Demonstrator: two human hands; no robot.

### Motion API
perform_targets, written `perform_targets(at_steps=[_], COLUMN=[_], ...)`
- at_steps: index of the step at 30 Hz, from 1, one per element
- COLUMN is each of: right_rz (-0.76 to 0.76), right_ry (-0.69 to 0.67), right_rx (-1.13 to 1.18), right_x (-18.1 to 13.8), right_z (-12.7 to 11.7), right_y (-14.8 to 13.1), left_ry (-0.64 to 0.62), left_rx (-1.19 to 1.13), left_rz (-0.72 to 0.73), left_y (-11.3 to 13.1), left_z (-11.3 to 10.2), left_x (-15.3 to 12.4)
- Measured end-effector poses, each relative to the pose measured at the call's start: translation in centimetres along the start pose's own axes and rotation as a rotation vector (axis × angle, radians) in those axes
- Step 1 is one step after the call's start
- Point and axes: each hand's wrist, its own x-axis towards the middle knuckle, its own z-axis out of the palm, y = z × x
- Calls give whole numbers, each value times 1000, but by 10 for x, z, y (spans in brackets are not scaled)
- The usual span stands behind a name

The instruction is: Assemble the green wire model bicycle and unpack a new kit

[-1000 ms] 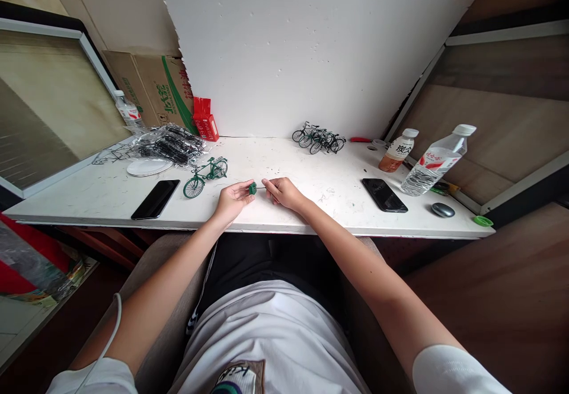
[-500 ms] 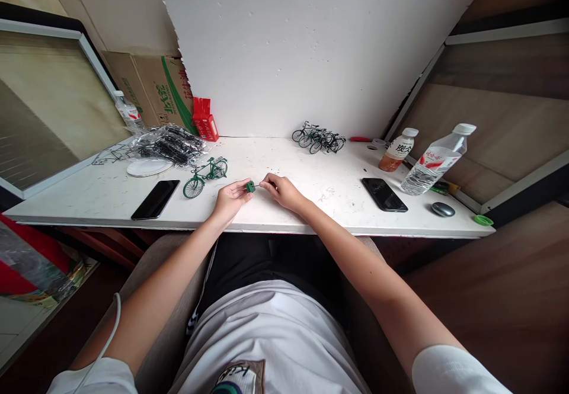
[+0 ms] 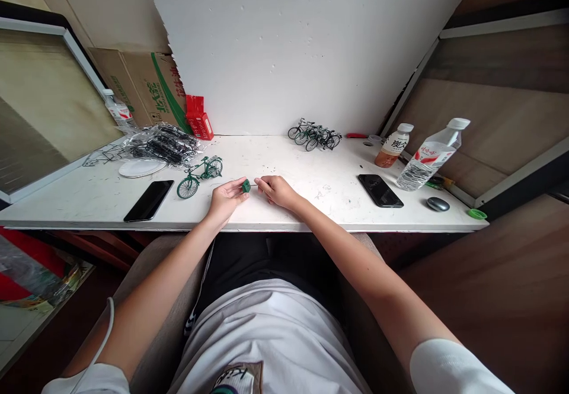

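Observation:
Near the table's front edge, my left hand (image 3: 223,201) pinches a small dark green boxy piece (image 3: 246,186) between thumb and fingers. Facing it from the right, my right hand (image 3: 280,192) has its fingers closed on a thin dark rod (image 3: 253,185) that points at the green piece. Whether the rod's tip touches or enters the piece is too small to tell. A green model bicycle (image 3: 200,176) stands on the table just beyond my left hand. Farther back, several more model bicycles (image 3: 313,134) are clustered together.
On the left are a phone (image 3: 149,200), a white round lid (image 3: 141,169), plastic-wrapped black parts (image 3: 166,145), a red box (image 3: 200,118) and a carton (image 3: 146,86). On the right lie another phone (image 3: 380,191), two bottles (image 3: 433,156) (image 3: 393,146), a grey oval object (image 3: 438,204) and a green cap (image 3: 476,214).
The whole view has shifted slightly. Both hands keep their hold, and the green piece looks turned a little between my left fingers.

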Motion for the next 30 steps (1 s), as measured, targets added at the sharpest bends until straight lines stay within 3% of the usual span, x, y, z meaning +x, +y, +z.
perform_targets(at_steps=[5, 10, 30], right_rz=[-91, -167, -49], right_ry=[61, 35, -58], right_rx=[-43, -31, 122], right_x=[3, 1, -1], right_z=[6, 5, -1], right_y=[9, 10, 11], left_ry=[-12, -3, 4], left_rx=[-6, -25, -29], left_rz=[20, 22, -19], left_y=[0, -3, 1], left_z=[0, -1, 1], left_x=[1, 4, 0])
